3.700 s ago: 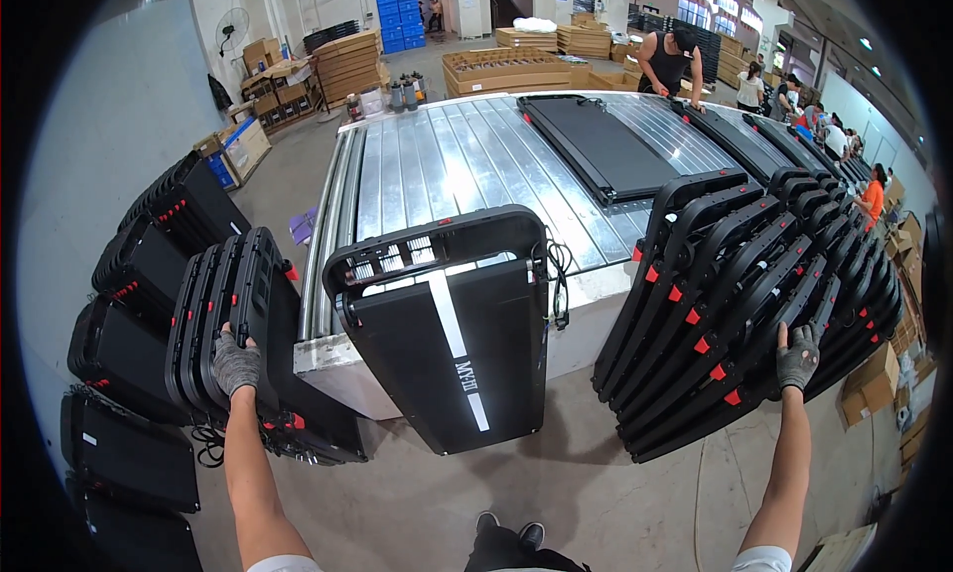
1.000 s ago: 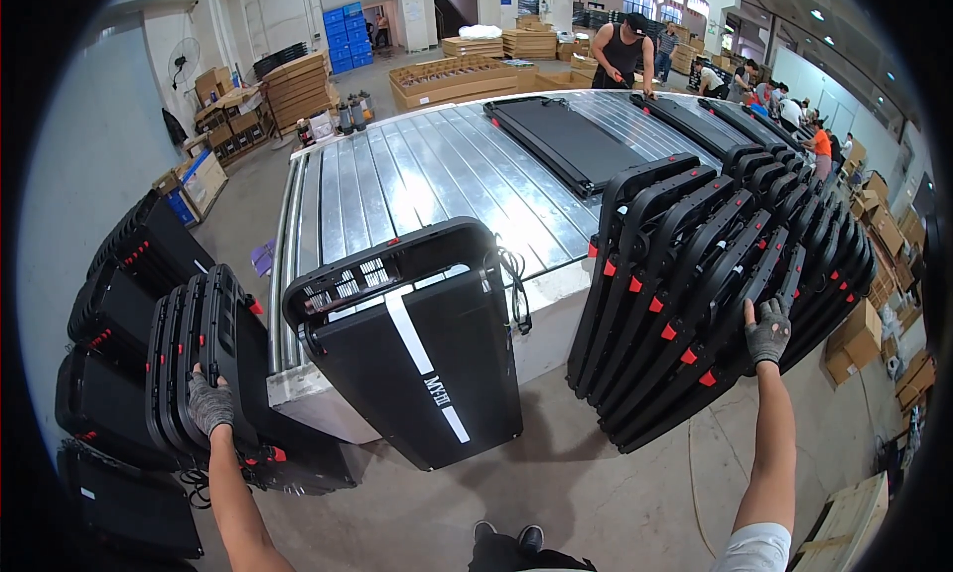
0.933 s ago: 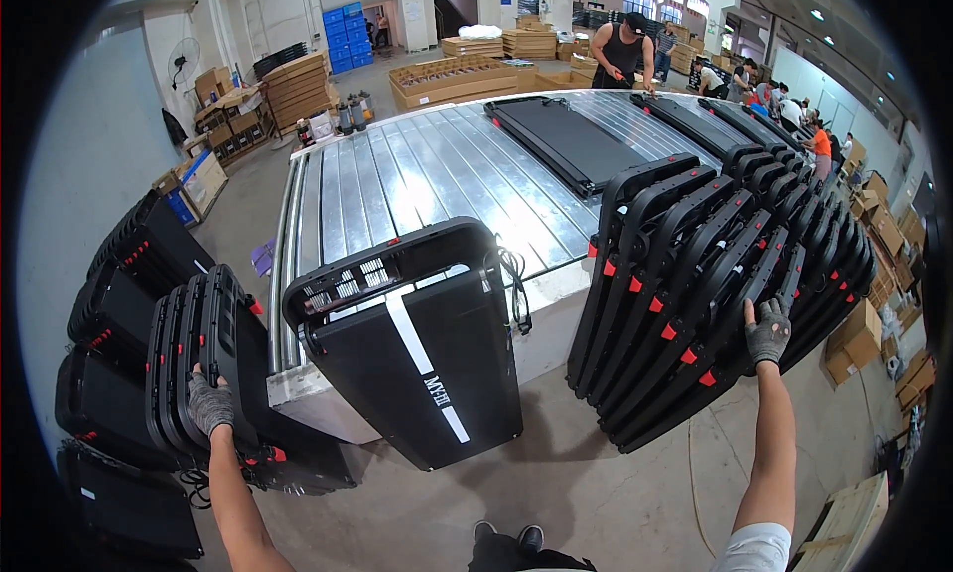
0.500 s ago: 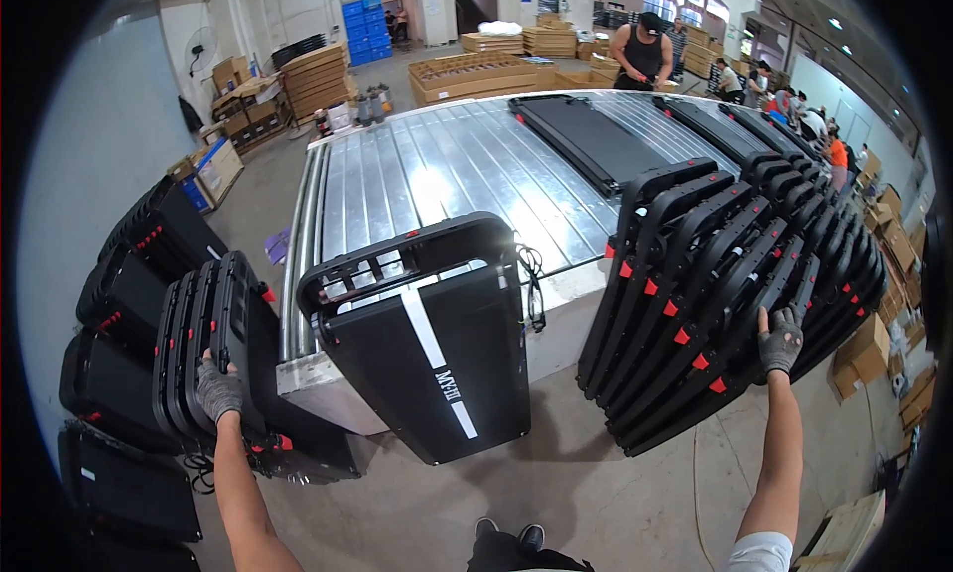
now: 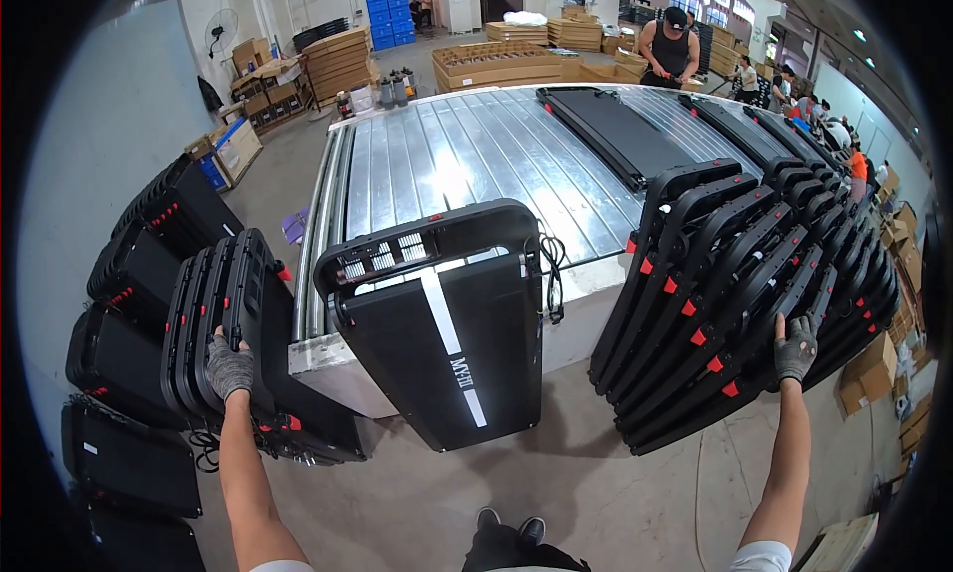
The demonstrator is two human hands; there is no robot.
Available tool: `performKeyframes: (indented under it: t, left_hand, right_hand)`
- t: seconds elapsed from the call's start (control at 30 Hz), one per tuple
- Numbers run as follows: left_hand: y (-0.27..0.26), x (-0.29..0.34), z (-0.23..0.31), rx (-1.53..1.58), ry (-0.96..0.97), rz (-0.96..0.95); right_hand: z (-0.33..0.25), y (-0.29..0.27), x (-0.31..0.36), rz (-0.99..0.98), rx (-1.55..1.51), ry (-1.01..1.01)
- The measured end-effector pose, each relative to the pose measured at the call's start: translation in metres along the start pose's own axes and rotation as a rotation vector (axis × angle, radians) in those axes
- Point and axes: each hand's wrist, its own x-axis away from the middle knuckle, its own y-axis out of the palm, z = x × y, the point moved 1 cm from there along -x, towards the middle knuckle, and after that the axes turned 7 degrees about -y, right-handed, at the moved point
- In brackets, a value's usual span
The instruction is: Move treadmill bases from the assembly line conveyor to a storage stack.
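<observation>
Overhead, both gloved hands out wide. Left hand [image 5: 230, 366] is closed around the upper edge of a black folded treadmill [image 5: 243, 314] standing on edge just beside the left corner of the steel table [image 5: 467, 155]; more black units lean in a row behind it toward the wall. Right hand [image 5: 795, 349] presses flat, fingers up, against the nearest unit of a leaning stack of folded treadmills [image 5: 735, 294] right of the table; whether the fingers curl around an edge cannot be told.

Centre: one black treadmill [image 5: 447, 324] hangs tilted over the table's near edge, white stripe down its belt, pale vent panels on the top housing, black cord [image 5: 551, 274] looped at its right side.

Markings: small red tabs dot the stacked frames on both sides. Blue crates [image 5: 389, 11] stacked at the far doorway. Brown cartons [image 5: 248, 135] along the left wall, one with a blue face; wooden pallets [image 5: 496, 66] beyond the table. More cartons at far right.

Open room: bare concrete floor [image 5: 596, 493] between table edge and the person's shoes [image 5: 506, 522]; narrow gaps either side of the hanging treadmill. A person [image 5: 667, 51] stands at the far table end.
</observation>
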Motion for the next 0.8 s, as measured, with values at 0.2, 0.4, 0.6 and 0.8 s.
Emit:
performKeyframes:
  t: [0.2,0.4,0.6,0.8]
  left_hand:
    - [-0.003,0.001,0.006,-0.031,-0.001,0.002]
    - [0.000,0.000,0.002,-0.014,0.004,0.015]
    - [0.003,-0.002,-0.003,0.001,0.009,0.023]
    - [0.018,-0.007,-0.003,-0.019,0.027,0.120]
  right_hand:
    - [0.000,0.001,-0.001,-0.022,0.002,0.008]
    - [0.002,0.004,0.000,-0.014,-0.006,-0.005]
    - [-0.001,0.007,0.000,0.011,0.010,-0.022]
    - [0.014,0.007,0.002,0.116,0.018,-0.113]
